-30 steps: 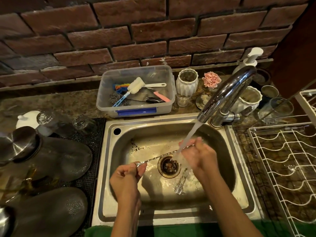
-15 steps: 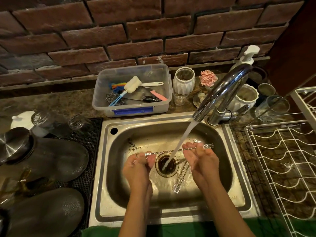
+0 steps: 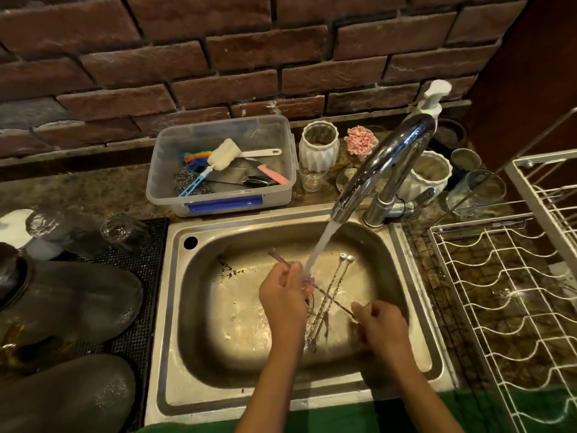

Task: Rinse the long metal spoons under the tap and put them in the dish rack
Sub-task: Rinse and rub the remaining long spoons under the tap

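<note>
Spoon (image 3: 327, 300), thin, stiff, wet and probably slippery: left hand (image 3: 282, 296) and right hand (image 3: 379, 326) pinch its ends under the tap (image 3: 377, 170).

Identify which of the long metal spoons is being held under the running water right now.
The spoon held by both hands, left hand and right hand, crossing under the stream. The other spoons lie loose in the sink.

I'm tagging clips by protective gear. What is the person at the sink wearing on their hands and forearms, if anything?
Nothing is worn that the view shows. The left hand and right hand are bare, with no gloves, and no rings or watch that I can make out. Both forearms are uncovered down to the frame's lower edge, with no sleeve in sight.
</note>
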The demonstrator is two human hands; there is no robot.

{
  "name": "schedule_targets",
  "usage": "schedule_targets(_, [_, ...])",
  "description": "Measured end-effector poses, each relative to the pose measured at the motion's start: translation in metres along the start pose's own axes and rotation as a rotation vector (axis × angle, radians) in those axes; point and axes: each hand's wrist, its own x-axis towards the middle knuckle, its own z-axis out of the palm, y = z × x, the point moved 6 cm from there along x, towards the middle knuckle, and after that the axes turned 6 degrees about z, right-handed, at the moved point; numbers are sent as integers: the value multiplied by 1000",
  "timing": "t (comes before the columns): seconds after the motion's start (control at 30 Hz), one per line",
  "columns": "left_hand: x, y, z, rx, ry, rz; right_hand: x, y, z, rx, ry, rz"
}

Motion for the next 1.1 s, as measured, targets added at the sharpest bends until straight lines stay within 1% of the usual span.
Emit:
schedule_targets(0.03, [1,1,-1,52,-1,29,-5,-6,3,-89,40,-120])
schedule_targets(0.07, [1,2,-1,94,-11,55,-11,-14,8,-121,38,-234])
schedule_targets(0.1, [1,2,0,126,-30,77,-15,-20,16,-142,3,-331])
schedule_targets(0.13, [0,1,2,154,-57,94,-19,-24,24,-161,-43,-407])
schedule_targets(0.2, [1,-3,7,201,-109,110,-23,-29,36,-207,-133,-467])
schedule_targets(0.27, [2,-7,10,228,-139,107,-21,-30,44,-227,-221,-425])
schedule_targets(0.37, [4,-13,11,267,-158,123,-17,-27,54,-157,-372,-291])
schedule_targets(0.43, [7,-20,11,261,-172,97,-13,-25,58,-125,-407,-254])
schedule_targets(0.57, [16,-39,10,205,-193,-53,5,-20,58,-177,-343,-231])
schedule_targets(0.67, [19,-52,8,267,-201,-90,27,-5,56,-32,-226,-65])
schedule_targets(0.73, [22,-62,4,299,-196,-115,43,7,55,-45,-101,-10])
schedule_targets(0.8, [22,-74,-2,296,-189,-176,55,19,58,-93,-32,62])
schedule_targets(0.93, [21,-92,-17,303,-190,-257,72,37,67,-235,-9,166])
schedule_targets(1.03, [22,-99,-27,310,-166,-281,77,43,74,-162,-4,241])
schedule_targets(1.1, [24,-102,-32,303,-158,-295,81,43,76,-148,30,276])
